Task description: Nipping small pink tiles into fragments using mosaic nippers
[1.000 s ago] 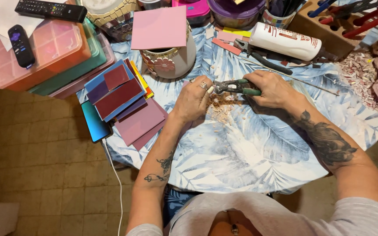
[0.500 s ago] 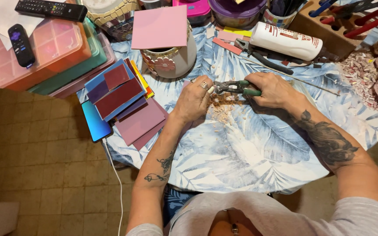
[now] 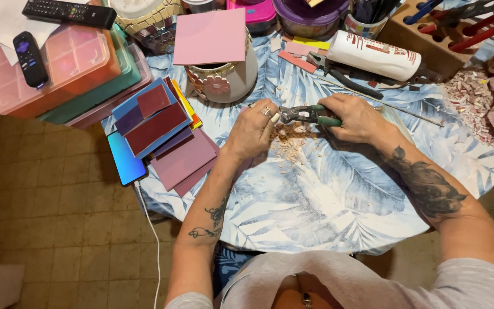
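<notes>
So the biggest thing here is the round table point(image 3: 338, 206) with a blue-and-white leaf-print cloth, filling most of the middle and right of the frame, with brown tiled floor point(image 3: 47, 229) down the left side. Upper left there's a stack of plastic organiser boxes point(image 3: 75, 68), pink on top of green, with two black remotes point(image 3: 30, 57) lying on and above them. Just right of that, a messy fan of coloured tiles point(image 3: 161, 126) in dark red, purple and blue, and a phone point(image 3: 126, 160) with a lit screen hanging off the table edge at centre left, white cable trailing down. Top centre sits a mosaic-covered pot point(image 3: 224, 80) with a pink square sheet point(image 3: 210, 37) lying over its mouth. Upper right is a white bottle point(image 3: 373, 54) on its side, and at the far right edge a heap of tile scraps point(image 3: 470, 97).

Now the hands. The right hand point(image 3: 355, 117), just right of centre in the upper half, is closed tight around the green handles of a pair of nippers point(image 3: 307, 114), whose metal head points left. The left hand point(image 3: 253, 131) is right at that head, fingers curled in, pinching something at the tool's tip; it's too small to tell what. Directly under the two hands is a small pile of brownish chips point(image 3: 290, 143) on the cloth.
</notes>
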